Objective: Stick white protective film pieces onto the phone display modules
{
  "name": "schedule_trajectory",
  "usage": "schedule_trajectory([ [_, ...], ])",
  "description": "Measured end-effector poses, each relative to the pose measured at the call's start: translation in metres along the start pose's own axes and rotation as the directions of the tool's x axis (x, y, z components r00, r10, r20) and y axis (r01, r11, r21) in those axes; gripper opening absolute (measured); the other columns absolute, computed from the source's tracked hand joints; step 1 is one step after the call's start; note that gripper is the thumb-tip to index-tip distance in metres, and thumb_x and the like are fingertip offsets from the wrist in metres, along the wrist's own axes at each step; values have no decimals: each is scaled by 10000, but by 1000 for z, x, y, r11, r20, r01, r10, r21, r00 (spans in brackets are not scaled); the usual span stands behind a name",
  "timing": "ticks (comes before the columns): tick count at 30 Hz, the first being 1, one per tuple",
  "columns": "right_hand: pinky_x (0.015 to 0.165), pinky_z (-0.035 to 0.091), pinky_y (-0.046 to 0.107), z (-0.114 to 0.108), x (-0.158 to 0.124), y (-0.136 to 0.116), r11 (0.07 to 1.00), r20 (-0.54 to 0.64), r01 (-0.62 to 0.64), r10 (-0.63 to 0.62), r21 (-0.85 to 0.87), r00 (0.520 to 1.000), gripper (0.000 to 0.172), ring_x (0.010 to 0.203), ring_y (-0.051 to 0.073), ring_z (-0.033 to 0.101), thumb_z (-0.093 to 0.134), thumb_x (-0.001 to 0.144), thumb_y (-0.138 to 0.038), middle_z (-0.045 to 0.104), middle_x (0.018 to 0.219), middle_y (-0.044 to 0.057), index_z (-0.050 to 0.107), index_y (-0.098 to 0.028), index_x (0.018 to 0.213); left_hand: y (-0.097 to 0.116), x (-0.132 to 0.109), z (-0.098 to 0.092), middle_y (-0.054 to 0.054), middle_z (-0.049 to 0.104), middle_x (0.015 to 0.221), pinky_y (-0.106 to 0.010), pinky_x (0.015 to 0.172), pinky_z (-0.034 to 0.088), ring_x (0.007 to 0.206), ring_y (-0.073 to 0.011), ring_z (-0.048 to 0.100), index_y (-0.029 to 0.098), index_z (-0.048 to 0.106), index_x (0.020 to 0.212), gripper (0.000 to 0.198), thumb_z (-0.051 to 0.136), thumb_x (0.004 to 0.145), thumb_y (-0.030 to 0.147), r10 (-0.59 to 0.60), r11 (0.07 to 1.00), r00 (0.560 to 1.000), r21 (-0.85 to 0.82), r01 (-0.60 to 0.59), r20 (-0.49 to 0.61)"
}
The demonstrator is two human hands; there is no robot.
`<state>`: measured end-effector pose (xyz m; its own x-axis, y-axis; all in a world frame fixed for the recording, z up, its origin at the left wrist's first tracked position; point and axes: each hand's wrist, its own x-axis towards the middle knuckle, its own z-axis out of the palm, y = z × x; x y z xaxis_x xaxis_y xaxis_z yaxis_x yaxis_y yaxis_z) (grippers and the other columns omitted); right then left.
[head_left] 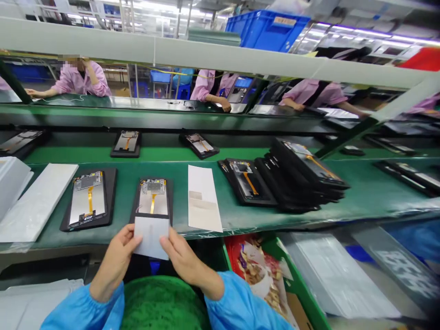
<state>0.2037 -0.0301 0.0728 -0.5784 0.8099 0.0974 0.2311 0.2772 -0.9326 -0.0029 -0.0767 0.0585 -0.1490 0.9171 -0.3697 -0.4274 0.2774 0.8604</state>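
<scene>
Beyond the fingers (125,238), a long green conveyor desk (147,153) ran across the room under a pale grey overhead shelf (82,39). A blue plastic crate (268,30) sat on that shelf, up and to the right of the fingers, and bright strip lights (378,34) lit the ceiling above metal racks (129,80) far ahead.

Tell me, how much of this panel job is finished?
Hard to tell exactly. Seemingly done: the overlapping stack of black rectangular panels. In hand: a pale rectangular sheet, held by the left hand and right hand over a black panel with an orange ribbon cable. Left: another uncovered black panel.
</scene>
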Motion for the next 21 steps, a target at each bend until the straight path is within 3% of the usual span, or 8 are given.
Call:
schedule_trajectory([
  [2, 840, 524, 321, -9, 30, 6, 944, 71, 76, -56, -321, 996, 303, 911, 199, 650, 427, 1053, -296, 714, 1070, 85, 591, -188, 1283, 6, 2, -24, -120, 749, 1105, -389, 914, 551, 1069, -299, 689, 146, 665, 1150, 572, 865, 667, 379, -40, 999, 996, -39, 37, -84],
  [5, 840, 491, 346, -24, 80, 20, 610, 192, 299, -235, -734, 953, 275, 978, 223, 591, 424, 1032, -180, 666, 1164, 140, 610, -164, 1233, 15, 7, -51, -106, 768, 1046, -353, 857, 572, 999, -281, 716, 136, 633, 1252, 741, 903, 596, 350, -71, 997, 976, -52, 61, -205],
  [8, 768, 472, 331, -32, 120, 32, 278, 509, 582, -293, -764, 809, 216, 967, 217, 546, 437, 1022, -154, 628, 1178, 140, 632, -156, 1116, 21, 16, -65, -93, 771, 1038, -321, 805, 577, 959, -264, 729, 162, 521, 1402, 923, 913, 583, 329, -42, 999, 975, -33, 35, -219],
  [11, 728, 453, 324, -34, 141, 42, 157, 657, 710, -284, -687, 699, 183, 933, 214, 530, 452, 1021, -169, 630, 1059, 119, 626, -147, 967, 21, 28, -68, -91, 763, 1058, -305, 788, 574, 950, -248, 730, 173, 482, 1423, 929, 902, 611, 342, -11, 1000, 981, -5, 10, -193],
  [14, 754, 459, 320, -41, 146, 56, 242, 633, 708, -323, -664, 703, 183, 912, 206, 538, 460, 1018, -187, 628, 937, 94, 611, -158, 921, 19, 42, -65, -102, 753, 1081, -314, 835, 566, 988, -248, 717, 144, 542, 1334, 829, 896, 618, 366, 8, 1000, 982, 12, -6, -187],
  [19, 845, 498, 295, -66, 148, 77, 634, 408, 543, -363, -551, 838, 110, 1040, 179, 584, 506, 995, -190, 650, 1128, 92, 615, -188, 1000, 16, 65, -47, -104, 744, 1086, -324, 861, 544, 980, -235, 713, 144, 537, 1323, 750, 849, 689, 395, 30, 997, 996, 80, -23, -89],
  [21, 893, 503, 301, -73, 151, 80, 738, 360, 488, -346, -466, 866, 96, 1079, 174, 596, 530, 991, -196, 646, 1171, 82, 626, -199, 1000, 14, 75, -34, -107, 742, 1072, -330, 843, 542, 955, -235, 715, 140, 528, 1320, 737, 833, 704, 405, 37, 995, 999, 96, -33, -39],
])
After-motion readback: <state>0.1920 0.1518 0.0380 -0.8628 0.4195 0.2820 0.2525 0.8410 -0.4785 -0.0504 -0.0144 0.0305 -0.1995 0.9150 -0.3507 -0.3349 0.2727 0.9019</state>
